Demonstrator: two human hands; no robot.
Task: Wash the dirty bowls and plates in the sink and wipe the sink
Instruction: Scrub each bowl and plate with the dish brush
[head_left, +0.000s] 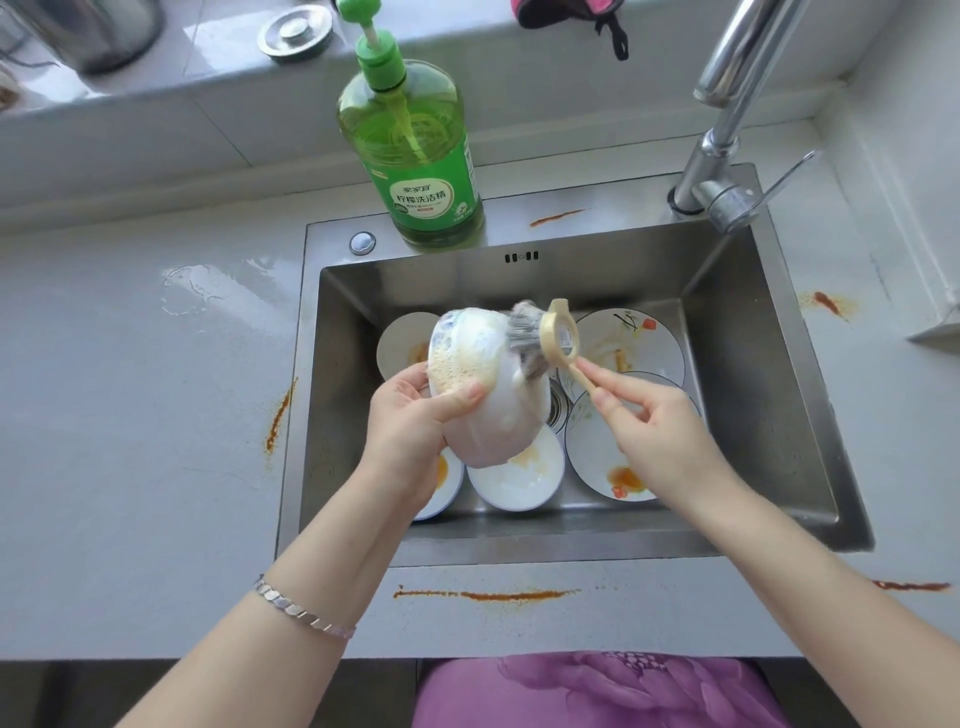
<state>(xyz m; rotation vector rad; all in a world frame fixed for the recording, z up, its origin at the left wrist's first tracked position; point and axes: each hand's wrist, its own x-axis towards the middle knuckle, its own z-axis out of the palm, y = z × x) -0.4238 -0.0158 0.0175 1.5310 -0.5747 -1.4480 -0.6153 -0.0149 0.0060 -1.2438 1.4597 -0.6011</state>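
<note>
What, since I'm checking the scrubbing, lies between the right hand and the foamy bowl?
In the head view, a brush: the right hand pinches its beige handle, and its grey bristles meet the foamy bowl.

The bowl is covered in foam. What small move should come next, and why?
Probably turn the bowl a little in the left hand, so the brush in the right hand reaches the yellowish foam near the thumb. The bristles touch only the far right side.

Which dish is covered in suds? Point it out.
The white bowl held up by the left hand; the other dishes lie in the sink, orange-stained.
</note>
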